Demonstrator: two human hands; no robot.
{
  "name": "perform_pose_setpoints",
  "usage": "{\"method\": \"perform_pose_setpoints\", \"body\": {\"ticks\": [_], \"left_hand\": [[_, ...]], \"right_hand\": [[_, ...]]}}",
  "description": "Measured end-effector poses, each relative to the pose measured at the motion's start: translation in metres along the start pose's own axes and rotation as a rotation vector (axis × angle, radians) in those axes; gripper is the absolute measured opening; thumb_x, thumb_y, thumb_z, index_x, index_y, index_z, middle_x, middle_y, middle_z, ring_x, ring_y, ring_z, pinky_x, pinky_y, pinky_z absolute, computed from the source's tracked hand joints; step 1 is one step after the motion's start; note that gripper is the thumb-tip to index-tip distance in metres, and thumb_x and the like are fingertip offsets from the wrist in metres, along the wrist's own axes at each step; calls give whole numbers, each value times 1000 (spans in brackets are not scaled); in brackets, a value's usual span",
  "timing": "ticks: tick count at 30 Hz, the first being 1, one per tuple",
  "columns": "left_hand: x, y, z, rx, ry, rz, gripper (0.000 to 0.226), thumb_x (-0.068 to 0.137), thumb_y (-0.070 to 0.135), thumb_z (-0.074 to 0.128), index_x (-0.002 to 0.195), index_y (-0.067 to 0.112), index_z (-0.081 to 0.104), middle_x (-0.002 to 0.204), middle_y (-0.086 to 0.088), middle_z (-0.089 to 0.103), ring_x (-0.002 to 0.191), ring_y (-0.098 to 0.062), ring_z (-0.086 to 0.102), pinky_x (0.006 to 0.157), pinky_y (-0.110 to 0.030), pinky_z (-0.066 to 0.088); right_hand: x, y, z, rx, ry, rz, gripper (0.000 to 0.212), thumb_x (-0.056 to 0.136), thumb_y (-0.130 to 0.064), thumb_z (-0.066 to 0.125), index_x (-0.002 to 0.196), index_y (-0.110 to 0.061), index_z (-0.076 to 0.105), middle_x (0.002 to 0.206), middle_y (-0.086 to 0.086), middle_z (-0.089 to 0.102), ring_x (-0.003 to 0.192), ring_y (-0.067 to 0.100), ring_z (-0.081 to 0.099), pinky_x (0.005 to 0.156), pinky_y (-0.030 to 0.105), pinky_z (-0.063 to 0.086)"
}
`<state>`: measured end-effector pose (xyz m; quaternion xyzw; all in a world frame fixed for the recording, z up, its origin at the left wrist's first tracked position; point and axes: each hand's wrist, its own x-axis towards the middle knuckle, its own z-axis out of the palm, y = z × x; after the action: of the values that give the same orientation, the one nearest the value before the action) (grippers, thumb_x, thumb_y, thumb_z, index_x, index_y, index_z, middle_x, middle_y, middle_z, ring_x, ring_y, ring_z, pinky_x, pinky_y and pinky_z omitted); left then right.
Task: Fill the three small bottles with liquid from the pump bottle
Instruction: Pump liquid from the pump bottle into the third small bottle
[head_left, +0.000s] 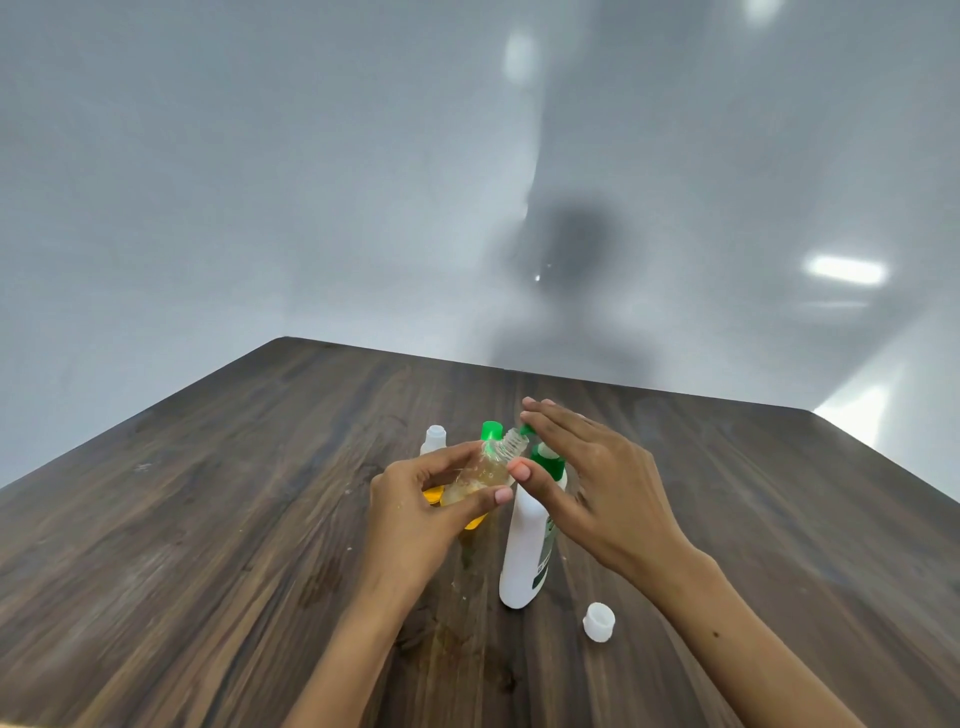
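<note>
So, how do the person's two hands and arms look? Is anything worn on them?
Both are bare: the left hand and right hand show no gloves, rings, watch or bracelets, and both forearms are uncovered, with no sleeve in view. The right forearm has a small dark spot.

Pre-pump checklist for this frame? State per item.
1. Clear bottle held by left hand: ok.
2. Its neck open and tilted toward the pump spout: ok.
3. Neck exactly under spout: cannot tell.
4. Right hand flat over pump head: ok.
5. Pump bottle upright on table: ok.
6. Loose white cap out of the way: ok.
</note>
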<state>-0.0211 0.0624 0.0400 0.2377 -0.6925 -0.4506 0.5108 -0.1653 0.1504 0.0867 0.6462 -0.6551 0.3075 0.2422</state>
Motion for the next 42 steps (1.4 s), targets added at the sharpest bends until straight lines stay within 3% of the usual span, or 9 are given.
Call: {"method": "perform_pose_setpoints", "body": {"ticks": [8, 13, 17, 24, 30, 36, 39, 42], "left_hand": [[-1, -3, 0, -7, 3, -16, 41, 62, 24, 88, 94, 44, 71, 90, 26, 72, 92, 6, 67, 84, -24, 54], [-1, -2, -1, -3, 4, -9, 41, 63, 22, 88, 93, 44, 71, 90, 26, 72, 92, 7, 67, 84, -22, 53], [0, -6, 0, -20, 4, -25, 42, 62, 25, 88, 101, 34, 75, 94, 19, 74, 95, 1, 68, 89, -33, 56], [0, -4, -1, -22, 11, -15, 41, 62, 22, 88, 95, 41, 72, 92, 21, 74, 92, 3, 68, 88, -33, 56], [0, -6, 0, -8, 17, -20, 40, 60, 30, 87, 93, 45, 71, 91, 26, 72, 92, 5, 67, 85, -27, 55], [0, -5, 1, 6, 9, -21, 41, 61, 28, 88, 97, 42, 71, 91, 27, 72, 92, 7, 67, 83, -19, 53], [-2, -4, 1, 29, 0, -18, 40, 62, 28, 86, 93, 47, 68, 85, 35, 69, 90, 11, 65, 75, -7, 50], [-2, -3, 2, 34, 5, -29, 41, 58, 38, 84, 95, 45, 69, 83, 35, 68, 90, 11, 65, 75, -7, 49]], "right_hand": [[-1, 0, 6, 18, -18, 24, 77, 85, -75, 22, 121, -20, 64, 127, -8, 59, 121, 9, 52, 97, 28, 40], [1, 3, 0, -7, -1, -10, 76, 87, -72, 22, 124, -19, 62, 131, -6, 56, 122, 5, 46, 97, 27, 35], [0, 0, 7, 15, -8, 41, 78, 85, -75, 20, 120, -21, 65, 126, -7, 60, 119, 10, 54, 95, 26, 39], [0, 2, 1, 35, -7, 1, 76, 88, -71, 22, 124, -18, 62, 131, -5, 56, 123, 11, 50, 97, 32, 40], [-1, 2, 4, 24, -23, 24, 80, 86, -75, 18, 121, -20, 64, 127, -6, 59, 120, 11, 53, 96, 29, 40], [-4, 3, 3, 0, -34, 14, 81, 87, -74, 16, 132, -20, 55, 138, -6, 50, 129, 8, 41, 99, 29, 33], [-6, 2, 7, 17, -26, 44, 81, 86, -74, 17, 128, -19, 59, 133, -5, 55, 125, 12, 48, 98, 32, 38], [-8, 1, 6, 12, -15, 36, 80, 86, -74, 18, 126, -18, 60, 132, -5, 56, 124, 13, 50, 96, 32, 40]]}}
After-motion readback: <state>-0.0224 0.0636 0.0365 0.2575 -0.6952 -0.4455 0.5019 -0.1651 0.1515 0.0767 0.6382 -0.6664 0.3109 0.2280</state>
